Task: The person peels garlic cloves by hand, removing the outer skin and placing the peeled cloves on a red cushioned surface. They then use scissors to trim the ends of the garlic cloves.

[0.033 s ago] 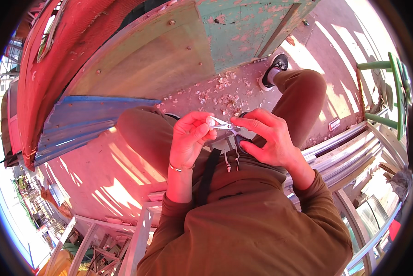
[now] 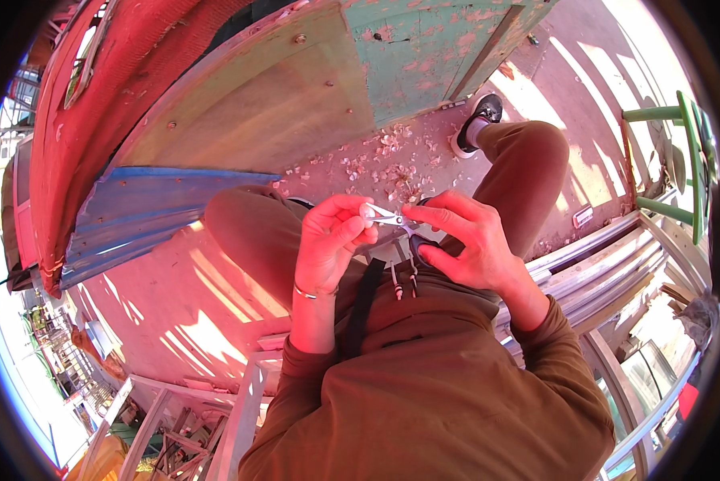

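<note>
My right hand (image 2: 474, 244) grips a small pair of scissors (image 2: 389, 217), with fingers at its purple and dark handles. The silvery blades point left and stand apart. Between the thumb and fingers of my left hand (image 2: 332, 232) is a small whitish piece (image 2: 368, 212), right at the blade tips. It looks like a garlic clove, though my fingertips cover much of it. Both hands meet above my lap, between my spread knees. Pale papery scraps (image 2: 392, 168) lie scattered on the ground beyond them.
A wooden panel (image 2: 256, 104) with peeling green paint leans ahead, beside a blue corrugated sheet (image 2: 159, 204) and red fabric (image 2: 127, 88). Green chair legs (image 2: 685, 160) stand at the right. Stacked pale frames (image 2: 608, 264) lie right of me; more wooden frames (image 2: 244, 417) are at lower left.
</note>
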Action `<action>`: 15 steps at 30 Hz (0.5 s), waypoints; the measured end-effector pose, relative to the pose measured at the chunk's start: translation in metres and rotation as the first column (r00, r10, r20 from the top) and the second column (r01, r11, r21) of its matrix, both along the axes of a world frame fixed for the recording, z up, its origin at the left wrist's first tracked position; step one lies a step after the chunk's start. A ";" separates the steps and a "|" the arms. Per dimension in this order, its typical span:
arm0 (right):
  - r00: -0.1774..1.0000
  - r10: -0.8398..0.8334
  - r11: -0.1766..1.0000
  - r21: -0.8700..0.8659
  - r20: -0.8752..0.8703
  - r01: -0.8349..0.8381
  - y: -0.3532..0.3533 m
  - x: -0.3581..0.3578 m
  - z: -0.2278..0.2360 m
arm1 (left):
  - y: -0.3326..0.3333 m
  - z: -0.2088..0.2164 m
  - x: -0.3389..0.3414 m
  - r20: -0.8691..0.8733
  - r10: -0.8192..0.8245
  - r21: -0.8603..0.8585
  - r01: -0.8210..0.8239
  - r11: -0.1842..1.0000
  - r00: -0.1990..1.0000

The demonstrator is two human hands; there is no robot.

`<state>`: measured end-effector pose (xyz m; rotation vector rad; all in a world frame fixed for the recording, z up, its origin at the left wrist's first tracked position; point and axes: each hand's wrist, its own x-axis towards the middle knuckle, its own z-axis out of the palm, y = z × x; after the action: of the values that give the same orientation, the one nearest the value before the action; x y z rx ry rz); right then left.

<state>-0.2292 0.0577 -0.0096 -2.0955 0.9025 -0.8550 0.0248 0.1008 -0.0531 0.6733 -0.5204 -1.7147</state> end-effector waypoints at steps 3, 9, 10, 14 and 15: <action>0.999 0.006 0.993 0.120 -0.038 -0.001 0.003 -0.003 0.000 | 0.002 0.001 0.001 0.064 -0.029 -0.045 0.032 0.998 0.998; 1.000 -0.008 1.000 -0.009 -0.006 0.008 0.001 -0.001 0.003 | 0.001 0.004 -0.001 0.100 0.040 -0.022 -0.038 0.999 0.994; 1.000 -0.008 1.000 -0.022 -0.003 0.008 0.001 -0.001 0.002 | 0.001 0.004 0.000 0.121 0.048 -0.027 -0.045 0.999 0.991; 1.000 -0.012 1.000 0.021 -0.029 0.013 0.002 -0.003 0.000 | 0.001 0.008 -0.004 0.250 0.059 -0.055 -0.047 0.997 0.967; 0.999 -0.015 0.999 0.042 -0.043 0.017 0.002 -0.003 -0.001 | 0.002 0.011 -0.004 0.261 0.048 -0.060 -0.034 0.998 0.964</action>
<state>-0.2325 0.0595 -0.0104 -2.0799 0.9530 -0.7950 0.0209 0.1029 -0.0422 0.8717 -0.7308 -1.5751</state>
